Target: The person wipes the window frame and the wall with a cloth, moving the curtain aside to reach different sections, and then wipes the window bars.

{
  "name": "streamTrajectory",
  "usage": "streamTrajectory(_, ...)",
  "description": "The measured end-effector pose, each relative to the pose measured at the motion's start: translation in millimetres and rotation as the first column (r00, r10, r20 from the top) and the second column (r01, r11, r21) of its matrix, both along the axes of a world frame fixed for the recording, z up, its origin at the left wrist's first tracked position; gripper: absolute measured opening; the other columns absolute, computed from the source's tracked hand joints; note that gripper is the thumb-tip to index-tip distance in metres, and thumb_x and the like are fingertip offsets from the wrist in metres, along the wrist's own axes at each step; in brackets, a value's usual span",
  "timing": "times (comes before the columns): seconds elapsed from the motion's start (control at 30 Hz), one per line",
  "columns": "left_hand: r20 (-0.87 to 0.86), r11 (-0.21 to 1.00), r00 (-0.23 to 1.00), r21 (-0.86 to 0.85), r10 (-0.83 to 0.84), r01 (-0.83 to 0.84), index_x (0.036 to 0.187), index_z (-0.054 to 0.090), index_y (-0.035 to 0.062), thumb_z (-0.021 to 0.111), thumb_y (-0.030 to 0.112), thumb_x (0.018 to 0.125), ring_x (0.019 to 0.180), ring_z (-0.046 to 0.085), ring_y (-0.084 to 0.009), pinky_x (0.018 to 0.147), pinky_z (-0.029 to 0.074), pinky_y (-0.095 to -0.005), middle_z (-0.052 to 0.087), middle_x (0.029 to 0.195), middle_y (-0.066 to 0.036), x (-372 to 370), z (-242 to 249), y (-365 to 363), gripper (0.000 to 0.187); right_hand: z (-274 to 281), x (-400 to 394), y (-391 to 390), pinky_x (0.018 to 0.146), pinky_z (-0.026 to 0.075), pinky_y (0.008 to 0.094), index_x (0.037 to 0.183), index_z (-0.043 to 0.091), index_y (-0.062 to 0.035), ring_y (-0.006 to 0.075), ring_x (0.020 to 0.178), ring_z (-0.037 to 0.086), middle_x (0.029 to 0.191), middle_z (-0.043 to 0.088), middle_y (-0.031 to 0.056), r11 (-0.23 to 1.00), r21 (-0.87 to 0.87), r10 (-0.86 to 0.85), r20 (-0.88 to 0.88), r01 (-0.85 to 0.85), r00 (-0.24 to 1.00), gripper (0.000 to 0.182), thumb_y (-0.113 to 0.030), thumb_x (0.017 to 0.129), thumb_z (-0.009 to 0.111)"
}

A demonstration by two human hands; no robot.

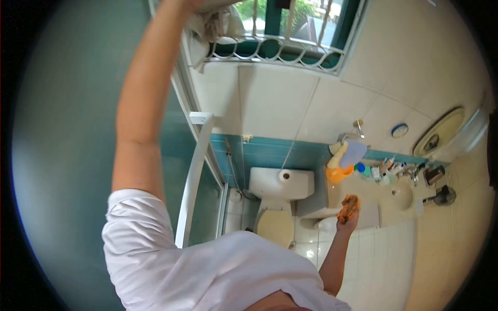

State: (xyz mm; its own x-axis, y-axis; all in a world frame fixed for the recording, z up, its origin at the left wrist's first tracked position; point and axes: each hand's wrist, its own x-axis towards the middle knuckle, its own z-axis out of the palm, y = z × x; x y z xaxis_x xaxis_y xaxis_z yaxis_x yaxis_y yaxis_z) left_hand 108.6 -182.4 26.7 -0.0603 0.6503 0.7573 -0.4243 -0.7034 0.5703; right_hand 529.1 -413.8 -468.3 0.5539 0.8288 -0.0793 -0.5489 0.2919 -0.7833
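Note:
My right hand [346,224], low on the right side of the view, is closed around a crumpled orange-and-dark cloth [349,206]. It is held in front of the sink counter. My left arm [142,103] reaches up along the glass panel, and its hand is cut off by the top edge, so its fingers do not show. Close to that wrist, a bunched grey cloth [215,26] hangs by the barred window [280,49].
A white toilet [275,228] stands ahead, with a paper roll [285,176] on its tank. The glass panel [67,155] and a white rail [193,181] run along the left. On the right, a counter [371,194] holds an orange container [340,174], bottles and a sink [402,196].

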Motion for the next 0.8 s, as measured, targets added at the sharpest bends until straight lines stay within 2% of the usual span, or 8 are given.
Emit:
streamTrajectory(0.1, -0.146, 0.779, 0.793, -0.358, -0.592, 0.515, 0.139, 0.023, 0.0044, 0.029, 0.057, 0.092, 0.119, 0.045, -0.0382, 0.103, 0.032, -0.0535, 0.042, 0.133, -0.021, -16.2, -72.9, 28.9, 0.071, -1.8, -5.3, 1.4, 0.033, 0.042, 0.0258, 0.124, 0.048, -0.0094, 0.0129, 0.059, 0.056, 0.107, 0.060, 0.0116, 0.999, 0.013, 0.037, -0.072, -0.036, 0.997, 0.044, -0.038, 0.093, 0.037)
streamTrajectory(0.17, -0.307, 0.704, 0.824, -0.695, -0.477, 0.149, 0.144, 0.016, 0.0082, 0.034, 0.063, 0.089, 0.113, 0.051, -0.0327, 0.100, 0.038, -0.0456, 0.044, 0.132, -0.020, -3.6, -132.0, 5.0, 0.079, -11.6, -5.5, -0.1, 0.033, 0.042, 0.0255, 0.124, 0.049, -0.0101, 0.0130, 0.051, 0.053, 0.103, 0.061, 0.0119, 1.000, 0.008, -0.001, -0.126, 0.002, 0.992, 0.044, -0.038, 0.092, 0.037)
streamTrajectory(0.27, -0.839, 0.867, -0.256, -0.411, -0.481, -0.282, 0.124, 0.055, 0.0099, 0.053, 0.049, 0.086, 0.101, 0.057, -0.0216, 0.079, 0.046, -0.0340, 0.060, 0.113, -0.010, -26.3, -207.9, 41.9, 0.054, -18.9, -1.5, -2.4, 0.033, 0.040, 0.0250, 0.124, 0.049, -0.0107, 0.0134, 0.044, 0.049, 0.097, 0.062, 0.0128, 0.978, -0.140, -0.175, -0.128, 0.157, 0.976, 0.043, -0.037, 0.092, 0.037)
streamTrajectory(0.33, -0.845, 0.812, -0.249, -0.308, -0.473, -0.496, 0.113, 0.061, 0.0066, 0.057, 0.045, 0.083, 0.088, 0.061, -0.0224, 0.074, 0.047, -0.0357, 0.064, 0.102, -0.012, -52.5, -253.2, 85.4, 0.049, -8.5, -3.0, -8.1, 0.033, 0.040, 0.0250, 0.124, 0.049, -0.0107, 0.0136, 0.044, 0.049, 0.093, 0.062, 0.0128, 0.987, -0.097, -0.141, -0.125, 0.129, 0.982, 0.043, -0.037, 0.092, 0.037)
streamTrajectory(0.43, -0.860, 0.724, 0.339, 0.049, 0.381, -0.688, 0.111, 0.057, 0.0014, 0.068, 0.041, 0.073, 0.091, 0.059, -0.0294, 0.078, 0.046, -0.0423, 0.062, 0.098, -0.015, -105.9, -290.7, 189.1, 0.056, 0.3, -9.4, -13.1, 0.032, 0.039, 0.0251, 0.123, 0.050, -0.0104, 0.0138, 0.044, 0.049, 0.090, 0.062, 0.0121, 0.975, -0.137, -0.188, -0.099, 0.174, 0.977, 0.042, -0.036, 0.092, 0.036)
streamTrajectory(0.53, -0.428, 0.059, -0.041, 0.218, 0.903, -0.974, 0.116, 0.051, -0.0015, 0.074, 0.036, 0.069, 0.100, 0.056, -0.0335, 0.085, 0.044, -0.0394, 0.059, 0.099, -0.018, -91.8, -241.9, 183.8, 0.064, -17.8, -7.6, -1.1, 0.032, 0.039, 0.0250, 0.121, 0.051, -0.0100, 0.0135, 0.044, 0.049, 0.088, 0.062, 0.0114, 0.971, -0.141, -0.212, -0.134, 0.193, 0.968, 0.041, -0.035, 0.092, 0.036)
streamTrajectory(0.7, -0.639, 0.403, 0.584, -0.425, 0.501, -0.810, 0.105, 0.058, -0.0041, 0.069, 0.026, 0.072, 0.105, 0.052, -0.0334, 0.088, 0.042, -0.0383, 0.054, 0.107, -0.021, -98.7, -231.6, 252.1, 0.046, -1.6, -47.9, 44.4, 0.036, 0.042, 0.0281, 0.119, 0.051, -0.0111, 0.0153, 0.050, 0.053, 0.089, 0.062, 0.0105, 0.987, -0.155, -0.064, -0.168, 0.038, 0.984, 0.037, -0.032, 0.093, 0.037)
streamTrajectory(0.8, 0.002, 0.793, 0.926, -0.518, 0.377, -0.321, 0.098, 0.062, -0.0039, 0.061, 0.022, 0.074, 0.109, 0.049, -0.0319, 0.087, 0.042, -0.0383, 0.049, 0.116, -0.022, -73.3, -222.4, 260.4, 0.035, 48.5, -89.8, 69.9, 0.041, 0.047, 0.0335, 0.119, 0.051, -0.0105, 0.0187, 0.063, 0.059, 0.093, 0.062, 0.0100, 0.972, -0.145, 0.175, -0.092, -0.187, 0.980, 0.036, -0.033, 0.093, 0.041)
